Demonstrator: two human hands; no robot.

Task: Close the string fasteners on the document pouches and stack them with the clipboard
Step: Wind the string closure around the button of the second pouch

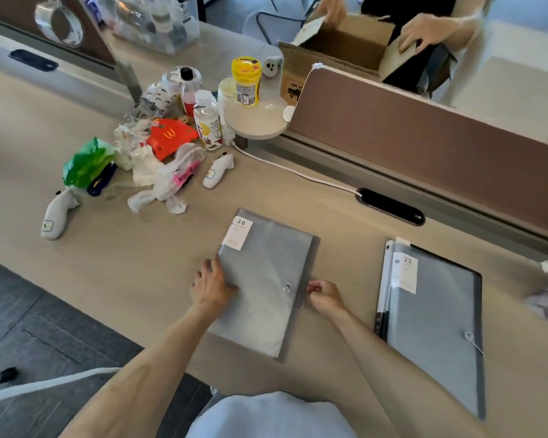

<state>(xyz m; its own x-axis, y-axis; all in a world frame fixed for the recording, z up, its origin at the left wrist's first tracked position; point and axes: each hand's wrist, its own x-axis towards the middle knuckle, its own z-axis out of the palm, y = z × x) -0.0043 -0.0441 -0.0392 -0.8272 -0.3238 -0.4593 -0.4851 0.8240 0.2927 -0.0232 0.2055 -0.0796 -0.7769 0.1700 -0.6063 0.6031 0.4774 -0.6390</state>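
A grey document pouch (266,267) with a white "20" label lies flat on the desk in front of me. My left hand (211,287) presses flat on its left edge. My right hand (325,295) is pinched on the thin string just right of the pouch's round button fastener (287,286). A second grey pouch (437,324) lies to the right, on top of a stack with white and dark edges showing at its left; its string hangs from its button (469,336). I cannot tell whether the stack beneath holds the clipboard.
A pile of plastic bags, bottles and wrappers (159,147) sits at the back left. A brown desk divider (424,147) runs along the back right, with a white cable (298,175) leading to a grommet. Another person's hands work at a cardboard box (345,45) beyond.
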